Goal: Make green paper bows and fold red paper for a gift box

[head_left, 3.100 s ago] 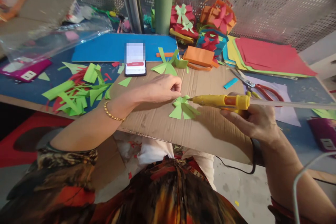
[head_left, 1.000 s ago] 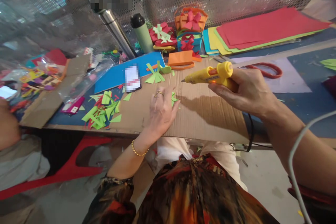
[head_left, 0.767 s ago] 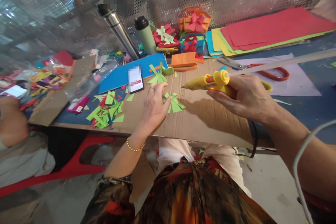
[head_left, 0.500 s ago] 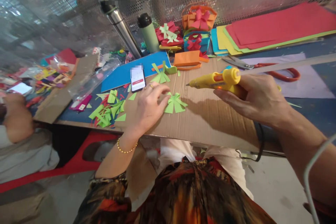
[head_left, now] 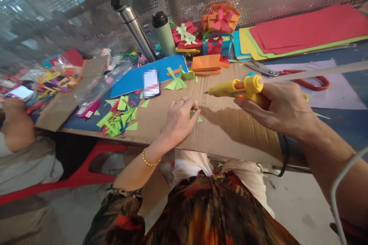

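- Left hand (head_left: 178, 118) has shifted right since the earlier frame, now covering most of the green bow (head_left: 199, 119) on the cardboard (head_left: 230, 134).
- Its fingers curl low; whether they pinch the paper cannot be told.
- Right hand (head_left: 287, 109) closes around a yellow glue gun (head_left: 235, 89), nozzle raised, right of the bow.
- Handling the bow appears in hand; any next move calls for fingers clear of the nozzle.

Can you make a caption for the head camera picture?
Right hand holds a yellow glue gun; left hand partly covers green paper.
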Available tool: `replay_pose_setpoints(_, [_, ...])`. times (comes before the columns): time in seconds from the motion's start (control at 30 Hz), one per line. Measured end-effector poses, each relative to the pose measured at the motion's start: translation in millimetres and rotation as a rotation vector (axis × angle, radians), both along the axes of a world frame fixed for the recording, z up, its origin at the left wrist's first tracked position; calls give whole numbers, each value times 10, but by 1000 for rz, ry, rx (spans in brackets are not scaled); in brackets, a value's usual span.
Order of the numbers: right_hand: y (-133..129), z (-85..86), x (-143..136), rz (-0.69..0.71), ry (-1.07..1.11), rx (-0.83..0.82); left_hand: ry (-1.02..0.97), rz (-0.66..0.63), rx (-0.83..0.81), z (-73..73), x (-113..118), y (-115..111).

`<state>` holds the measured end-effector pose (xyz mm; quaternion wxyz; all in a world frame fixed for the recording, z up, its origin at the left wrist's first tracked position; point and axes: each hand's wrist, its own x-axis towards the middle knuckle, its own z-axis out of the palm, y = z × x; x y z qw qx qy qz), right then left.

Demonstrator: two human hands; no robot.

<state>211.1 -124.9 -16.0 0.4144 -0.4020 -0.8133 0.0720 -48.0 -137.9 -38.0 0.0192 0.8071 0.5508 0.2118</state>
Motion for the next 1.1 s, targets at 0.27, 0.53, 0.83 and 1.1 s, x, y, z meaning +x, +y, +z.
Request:
replay_pose_setpoints(0.27, [-36, 22, -123, 106, 11, -74, -306, 102, -212, 107, -154, 219])
replay_pose_setpoints(0.53, [-36, -99, -202, 103, -66, -243, -290, 61, -142, 59, -284, 313])
replay_pose_setpoints(0.83, [94, 35, -229, 22, -15, -230, -104, 55, -228, 206, -345, 399])
replay_pose_setpoints(1.1, [201, 177, -469, 8, -91, -284, -148, -66, -331, 241, -500, 656])
